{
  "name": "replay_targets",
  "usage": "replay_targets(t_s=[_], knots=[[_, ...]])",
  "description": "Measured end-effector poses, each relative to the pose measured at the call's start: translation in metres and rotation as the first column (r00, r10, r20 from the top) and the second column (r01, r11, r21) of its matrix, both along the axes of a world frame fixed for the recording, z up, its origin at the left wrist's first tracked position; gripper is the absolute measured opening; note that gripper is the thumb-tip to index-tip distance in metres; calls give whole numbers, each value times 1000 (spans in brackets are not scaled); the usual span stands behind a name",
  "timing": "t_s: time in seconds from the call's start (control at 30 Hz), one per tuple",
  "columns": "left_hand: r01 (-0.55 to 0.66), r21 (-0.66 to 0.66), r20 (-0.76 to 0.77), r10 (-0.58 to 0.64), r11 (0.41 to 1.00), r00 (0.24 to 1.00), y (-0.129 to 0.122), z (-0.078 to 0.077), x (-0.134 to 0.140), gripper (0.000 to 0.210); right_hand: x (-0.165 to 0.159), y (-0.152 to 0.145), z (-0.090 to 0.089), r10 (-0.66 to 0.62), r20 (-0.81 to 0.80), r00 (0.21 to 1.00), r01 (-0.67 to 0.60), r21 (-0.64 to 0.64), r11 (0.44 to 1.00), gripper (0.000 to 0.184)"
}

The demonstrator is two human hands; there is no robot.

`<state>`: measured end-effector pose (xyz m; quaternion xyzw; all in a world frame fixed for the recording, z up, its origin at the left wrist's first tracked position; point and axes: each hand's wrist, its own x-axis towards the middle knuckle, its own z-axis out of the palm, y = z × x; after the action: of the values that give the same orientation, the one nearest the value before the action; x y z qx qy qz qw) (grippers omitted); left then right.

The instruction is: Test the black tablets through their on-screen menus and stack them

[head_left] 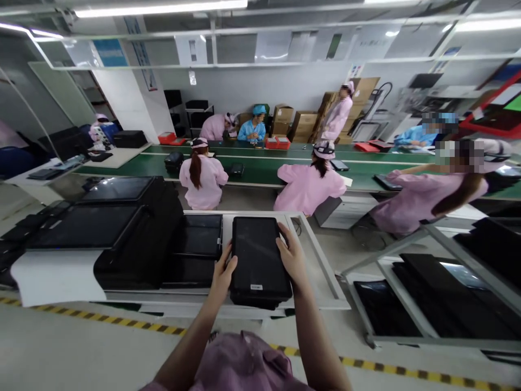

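A black tablet [258, 252] with a white label near its lower edge lies in front of me, screen up, on top of a short stack of similar dark devices. My left hand [223, 271] is closed along its left edge, thumb toward the front. My right hand [292, 258] grips the right edge, with the thumb resting on the rim of the screen. The fingertips under the sides are hidden. Just left of my left hand, more black tablets [199, 236] lie on the white cart [321, 260].
Tall stacks of dark tablets [87, 225] stand on the left, with a white sheet [59, 277] hanging below. At right is a metal rack [431, 277] holding more devices. Several people in pink or blue work clothes are around the long green bench [252, 175]. Yellow-black tape [138, 321] marks the floor.
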<state>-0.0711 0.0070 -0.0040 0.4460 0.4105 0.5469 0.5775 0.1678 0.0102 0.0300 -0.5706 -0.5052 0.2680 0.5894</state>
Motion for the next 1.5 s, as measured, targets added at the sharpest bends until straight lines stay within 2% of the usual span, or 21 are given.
replay_targets(t_s=[0.17, 0.4, 0.5, 0.6, 0.67, 0.73, 0.8, 0.9, 1.0, 1.1, 1.23, 1.33, 1.5], knots=[[26, -6, 11, -26, 1000, 1000, -1, -2, 0, 69, -1, 3, -6, -27, -122, 992, 31, 28, 999, 57], [32, -29, 40, -30, 999, 999, 0, 3, 2, 72, 1, 5, -11, 30, -203, 979, -19, 60, 998, 65], [34, -58, 20, -33, 998, 999, -2, 3, 0, 73, 1, 7, -11, 51, -217, 975, -37, 68, 997, 65], [65, -29, -43, -66, 997, 997, -12, 1, -11, 76, -3, -3, -7, 57, -266, 962, -48, 38, 998, 68], [176, 31, -109, -172, 984, 979, -21, -2, -23, 93, -9, -22, -4, 61, -286, 956, -62, 6, 998, 66], [298, 91, -195, -276, 950, 941, -29, -3, -33, 123, -16, -50, -2, 66, -253, 965, -72, -14, 997, 63], [333, 116, -276, -292, 936, 916, -35, -2, -39, 141, -21, -80, -2, 97, -152, 984, -101, -22, 995, 69], [257, 134, -327, -202, 957, 923, -39, 2, -35, 132, -24, -114, -9, 171, -6, 985, -171, -56, 984, 98], [212, 165, -316, -152, 963, 937, -38, 4, -28, 121, -27, -125, -19, 105, 55, 993, -98, -123, 988, 116], [195, 183, -320, -129, 964, 939, -36, 2, -26, 118, -28, -121, -25, 23, 97, 995, -8, -155, 988, 118], [187, 206, -340, -109, 961, 934, -35, -4, -26, 108, -26, -115, -23, -6, 132, 991, 23, -126, 992, 114], [188, 223, -346, -103, 957, 933, -35, -8, -26, 100, -26, -115, -21, -11, 147, 989, 27, -107, 994, 112], [162, 205, -292, -98, 965, 951, -38, -8, -24, 102, -26, -115, -18, 37, 174, 984, -18, -106, 994, 110]])
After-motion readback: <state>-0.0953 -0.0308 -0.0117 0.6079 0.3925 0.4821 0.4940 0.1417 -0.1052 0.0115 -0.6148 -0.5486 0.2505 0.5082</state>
